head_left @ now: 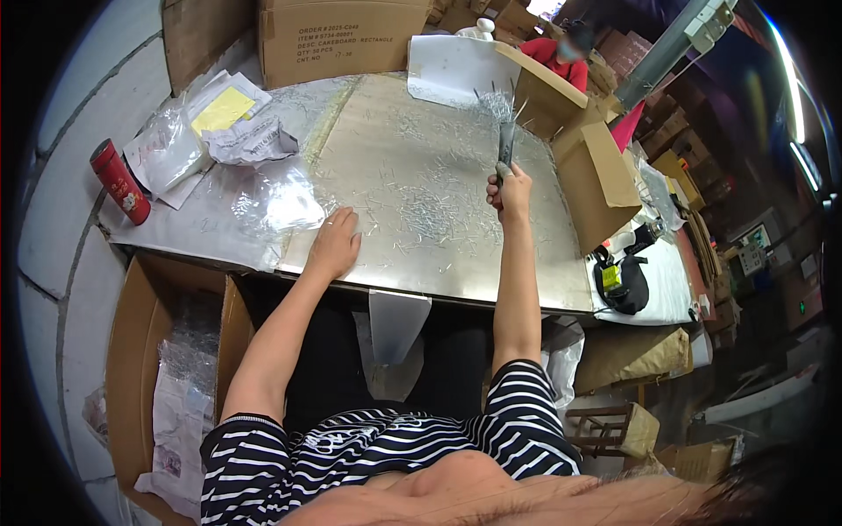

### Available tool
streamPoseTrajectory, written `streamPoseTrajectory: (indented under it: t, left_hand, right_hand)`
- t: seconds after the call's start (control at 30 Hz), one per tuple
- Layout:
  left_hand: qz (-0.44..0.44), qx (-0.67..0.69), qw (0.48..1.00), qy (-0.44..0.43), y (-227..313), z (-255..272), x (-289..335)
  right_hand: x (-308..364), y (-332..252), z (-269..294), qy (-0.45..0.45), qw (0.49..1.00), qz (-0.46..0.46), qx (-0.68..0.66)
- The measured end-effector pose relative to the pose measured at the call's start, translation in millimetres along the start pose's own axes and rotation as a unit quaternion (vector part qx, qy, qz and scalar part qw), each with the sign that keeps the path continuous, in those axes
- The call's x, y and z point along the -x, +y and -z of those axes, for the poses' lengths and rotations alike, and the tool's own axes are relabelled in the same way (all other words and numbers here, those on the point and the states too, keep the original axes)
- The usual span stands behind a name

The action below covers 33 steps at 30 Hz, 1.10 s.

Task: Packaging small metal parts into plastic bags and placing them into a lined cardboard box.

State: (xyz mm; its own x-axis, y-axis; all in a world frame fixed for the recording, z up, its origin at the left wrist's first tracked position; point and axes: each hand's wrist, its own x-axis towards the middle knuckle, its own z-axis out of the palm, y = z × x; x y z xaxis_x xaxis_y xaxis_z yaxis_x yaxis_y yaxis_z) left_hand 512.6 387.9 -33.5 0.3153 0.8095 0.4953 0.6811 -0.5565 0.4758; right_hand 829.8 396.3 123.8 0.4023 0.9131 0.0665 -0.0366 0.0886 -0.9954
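My right hand (511, 189) is closed around the lower end of a dark, upright-looking handled tool (506, 140). Thin prong-like pieces spread from its far end, with a bunch of small shiny pins (496, 105) there; how they are held I cannot tell. Below it lies a metal-coloured table sheet (474, 279), strewn with many more pins (428, 215), thickest in the middle. My left hand (335, 245) lies flat near the front edge, palm down, holding nothing, beside a clear plastic bag (279, 206).
A red can (120, 182) and crumpled papers (250, 140) occupy the left. A large carton (338, 39) stands behind; cardboard flaps (596, 188) wall the right side. A black pouch (624, 285) lies beyond. An open carton (132, 324) sits below left. A person in red (561, 66) is across.
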Motion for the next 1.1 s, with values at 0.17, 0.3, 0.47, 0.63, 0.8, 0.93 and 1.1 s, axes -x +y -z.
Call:
streamPoseTrajectory:
  t: [0.17,0.3,0.47,0.63,0.8,0.93,1.1]
  left_hand:
    - [-0.003,-0.008,1.000,-0.015,6,1,-3]
    - [0.006,-0.015,1.000,-0.012,-5,-2,1]
    - [0.006,-0.014,1.000,-0.011,-2,-2,3]
    - [0.018,-0.017,1.000,-0.014,2,2,3]
    - [0.004,-0.005,1.000,0.001,6,0,-2]
    - [0.027,-0.008,1.000,-0.005,0,4,4]
    - [0.024,-0.004,1.000,-0.003,3,-1,3]
  right_hand:
    - [13,-1,-34,-0.048,0.998,-0.014,-0.045]
    - [32,29,-76,-0.088,0.995,-0.008,-0.038]
    - [42,59,-93,-0.113,0.991,-0.076,-0.012]
    - [36,52,-85,-0.104,0.990,-0.084,0.049]
    - [5,77,-48,-0.016,0.909,0.251,0.333]
    - [18,57,-68,0.027,0.784,0.207,0.584]
    - [-1,96,-59,0.005,0.748,0.225,0.625]
